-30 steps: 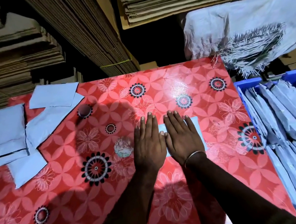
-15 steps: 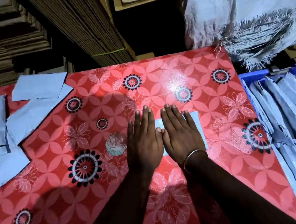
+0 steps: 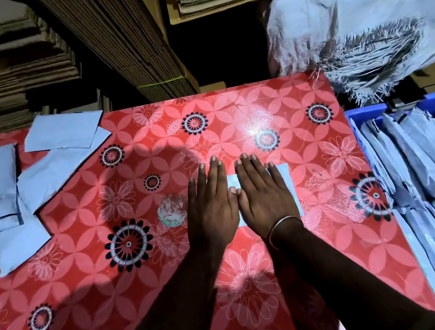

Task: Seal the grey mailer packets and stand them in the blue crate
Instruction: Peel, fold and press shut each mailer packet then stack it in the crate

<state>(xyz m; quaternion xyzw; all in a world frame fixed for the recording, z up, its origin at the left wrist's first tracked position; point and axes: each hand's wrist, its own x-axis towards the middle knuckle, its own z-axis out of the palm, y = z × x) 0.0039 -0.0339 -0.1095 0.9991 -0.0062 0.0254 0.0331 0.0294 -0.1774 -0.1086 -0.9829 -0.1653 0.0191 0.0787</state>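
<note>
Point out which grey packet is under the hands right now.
The small grey packet at the table's middle, pressed flat under the left hand and right hand. The other packets lie untouched at the left; the rest stand in the blue crate.

The room was dim. A light from above made a shiny white spot on the red tablecloth [image 3: 258, 125] upper middle. Dark shadows filled the bottom left. Edges looked bent and slightly blurry.

packing storeroom: flattened cardboard stacks [image 3: 122, 40], crate [image 3: 361, 117] of sealed mailers [image 3: 420, 159].
</note>
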